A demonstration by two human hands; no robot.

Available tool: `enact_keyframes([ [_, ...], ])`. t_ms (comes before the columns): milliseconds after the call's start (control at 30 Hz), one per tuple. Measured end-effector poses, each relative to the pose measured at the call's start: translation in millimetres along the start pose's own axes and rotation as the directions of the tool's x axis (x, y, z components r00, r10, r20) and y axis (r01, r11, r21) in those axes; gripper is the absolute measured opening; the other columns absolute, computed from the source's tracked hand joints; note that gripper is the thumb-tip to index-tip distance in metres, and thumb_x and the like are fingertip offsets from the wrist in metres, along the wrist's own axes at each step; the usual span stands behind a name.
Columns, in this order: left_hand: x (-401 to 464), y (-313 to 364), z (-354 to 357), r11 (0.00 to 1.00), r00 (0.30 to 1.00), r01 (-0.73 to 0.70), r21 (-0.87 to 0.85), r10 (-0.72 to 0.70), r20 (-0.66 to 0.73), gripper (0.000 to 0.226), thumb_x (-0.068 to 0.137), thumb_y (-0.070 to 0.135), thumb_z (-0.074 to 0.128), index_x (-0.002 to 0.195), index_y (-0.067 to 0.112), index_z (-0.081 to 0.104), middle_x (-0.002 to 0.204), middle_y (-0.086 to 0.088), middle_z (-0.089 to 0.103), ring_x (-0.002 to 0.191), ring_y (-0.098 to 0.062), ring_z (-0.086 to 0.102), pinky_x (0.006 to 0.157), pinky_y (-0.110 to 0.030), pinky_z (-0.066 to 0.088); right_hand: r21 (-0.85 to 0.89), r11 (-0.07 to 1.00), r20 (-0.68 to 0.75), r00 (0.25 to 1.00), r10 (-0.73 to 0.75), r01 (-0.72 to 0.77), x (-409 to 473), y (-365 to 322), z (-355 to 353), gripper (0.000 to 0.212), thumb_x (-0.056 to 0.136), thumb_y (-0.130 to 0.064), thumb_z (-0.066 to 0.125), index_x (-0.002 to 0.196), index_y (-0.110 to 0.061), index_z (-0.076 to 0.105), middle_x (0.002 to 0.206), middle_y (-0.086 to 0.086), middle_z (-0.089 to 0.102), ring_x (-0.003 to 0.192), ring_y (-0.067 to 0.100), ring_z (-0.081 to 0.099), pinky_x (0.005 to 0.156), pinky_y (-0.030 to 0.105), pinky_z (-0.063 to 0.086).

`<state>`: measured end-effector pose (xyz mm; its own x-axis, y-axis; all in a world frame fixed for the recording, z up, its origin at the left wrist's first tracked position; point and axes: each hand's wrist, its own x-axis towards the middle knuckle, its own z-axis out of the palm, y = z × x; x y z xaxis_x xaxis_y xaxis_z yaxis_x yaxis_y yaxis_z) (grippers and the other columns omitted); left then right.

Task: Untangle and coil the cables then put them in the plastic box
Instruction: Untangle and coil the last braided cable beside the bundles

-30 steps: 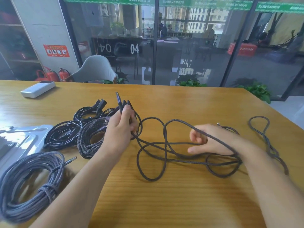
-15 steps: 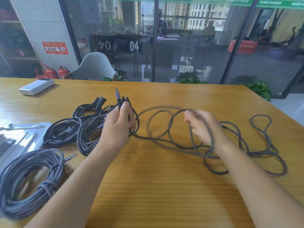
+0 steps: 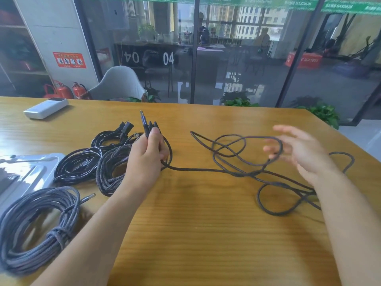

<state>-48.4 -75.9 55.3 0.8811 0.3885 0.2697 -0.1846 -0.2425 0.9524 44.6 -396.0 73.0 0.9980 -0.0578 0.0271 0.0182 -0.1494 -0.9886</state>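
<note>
My left hand (image 3: 147, 156) grips a bundle of dark cable plugs (image 3: 147, 125) that stick up above my thumb. From it a dark braided cable (image 3: 226, 159) runs right across the wooden table (image 3: 195, 234) in loose tangled loops. My right hand (image 3: 299, 151) hovers over the right loops, blurred, fingers spread; one loop hangs over its fingertips. The clear plastic box (image 3: 26, 174) lies at the left edge, partly cut off.
Left of my left hand lie coiled cables: a glossy black coil (image 3: 78, 166), a braided coil (image 3: 111, 172), another black one with a plug (image 3: 115, 137), and a large tied grey coil (image 3: 35, 230) near the front. A white power bank (image 3: 46, 107) sits at the far left.
My right hand has swung right and opened its fingers, dragging the loose loops to the right. My left hand has kept its grip on the plugs in place.
</note>
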Motion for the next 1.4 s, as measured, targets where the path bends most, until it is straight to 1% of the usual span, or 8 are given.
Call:
enact_keyframes([
  [67, 0, 1, 0, 1.000, 1.000, -0.006, 0.000, 0.006, 0.001, 0.045, 0.112, 0.037, 0.034, 0.073, 0.016, 0.040, 0.062, 0.000, 0.036, 0.054, -0.013, 0.028, 0.052, -0.030, 0.025, -0.308, 0.891, -0.247, 0.876, -0.414, 0.334, -5, -4, 9, 0.021, 0.106, -0.023, 0.055, 0.125, -0.020, 0.065, 0.122, 0.003, 0.070, 0.110, 0.018, 0.067, 0.094, 0.035, 0.054],
  [167, 0, 1, -1, 0.999, 1.000, 0.005, -0.031, -0.005, -0.001, 0.043, 0.113, 0.039, 0.034, 0.077, 0.016, 0.044, 0.062, 0.002, 0.037, 0.059, -0.017, 0.029, 0.054, -0.032, 0.024, -0.577, 0.402, 0.032, 0.511, -0.859, 0.711, -34, -16, 32, 0.009, 0.098, -0.020, 0.072, 0.106, -0.015, 0.072, 0.107, -0.002, 0.068, 0.107, 0.015, 0.060, 0.100, 0.025, 0.041],
  [233, 0, 1, -2, 0.999, 1.000, 0.004, -0.046, -0.004, -0.007, 0.043, 0.113, 0.039, 0.034, 0.077, 0.018, 0.044, 0.061, 0.003, 0.037, 0.063, -0.021, 0.029, 0.054, -0.033, 0.024, -0.466, 0.442, 0.330, 0.614, -0.717, 0.766, -53, -22, 51, 0.009, 0.090, -0.033, 0.080, 0.093, -0.026, 0.074, 0.091, -0.014, 0.069, 0.089, 0.006, 0.062, 0.084, 0.022, 0.045],
  [300, 0, 1, -4, 0.998, 1.000, 0.000, -0.060, -0.001, -0.012, 0.044, 0.113, 0.039, 0.035, 0.074, 0.020, 0.044, 0.061, 0.003, 0.037, 0.065, -0.024, 0.029, 0.056, -0.034, 0.024, -0.594, 0.489, 0.586, 0.760, -0.281, 0.639, -57, -15, 60, 0.029, 0.078, -0.056, 0.084, 0.095, -0.039, 0.068, 0.091, -0.020, 0.066, 0.085, 0.002, 0.061, 0.073, 0.022, 0.046],
  [400, 2, 0, -6, 0.998, 1.000, -0.006, -0.068, 0.005, -0.016, 0.046, 0.112, 0.041, 0.034, 0.070, 0.026, 0.046, 0.060, 0.004, 0.036, 0.067, -0.028, 0.026, 0.058, -0.036, 0.021, -0.721, 0.345, 0.631, 0.775, -0.031, 0.601, -48, 2, 56, 0.029, 0.078, -0.054, 0.085, 0.094, -0.042, 0.063, 0.089, -0.022, 0.064, 0.078, -0.005, 0.057, 0.066, 0.015, 0.037],
  [767, 5, -1, -6, 0.997, 0.999, 0.028, -0.072, -0.029, -0.016, 0.045, 0.112, 0.040, 0.034, 0.073, 0.021, 0.043, 0.058, 0.007, 0.039, 0.057, -0.016, 0.031, 0.058, -0.035, 0.032, -0.544, 0.653, 0.263, 0.846, -0.463, 0.527, -27, 3, 46, 0.014, 0.105, -0.029, 0.060, 0.104, -0.028, 0.075, 0.074, -0.024, 0.070, 0.063, 0.007, 0.061, 0.061, 0.028, 0.049],
  [967, -1, 6, 1, 0.999, 1.000, -0.023, -0.041, 0.023, -0.007, 0.045, 0.113, 0.037, 0.034, 0.074, 0.016, 0.042, 0.068, -0.008, 0.037, 0.063, -0.024, 0.028, 0.062, -0.041, 0.028, -0.191, 0.949, -0.081, 0.960, -0.269, 0.249, -4, 9, 30, 0.017, 0.108, -0.019, 0.053, 0.098, -0.017, 0.068, 0.086, -0.003, 0.080, 0.065, 0.014, 0.069, 0.056, 0.030, 0.050],
  [1400, 1, 6, -4, 0.999, 0.995, -0.026, -0.039, 0.022, -0.092, 0.041, 0.113, 0.034, 0.034, 0.077, 0.015, 0.045, 0.068, -0.009, 0.038, 0.064, -0.024, 0.029, 0.064, -0.040, 0.031, -0.226, 0.970, -0.420, 0.908, -0.012, -0.092, 33, 40, -22, 0.029, 0.099, -0.008, 0.057, 0.127, -0.012, 0.053, 0.078, 0.012, 0.076, 0.057, 0.023, 0.065, 0.058, 0.035, 0.052],
])
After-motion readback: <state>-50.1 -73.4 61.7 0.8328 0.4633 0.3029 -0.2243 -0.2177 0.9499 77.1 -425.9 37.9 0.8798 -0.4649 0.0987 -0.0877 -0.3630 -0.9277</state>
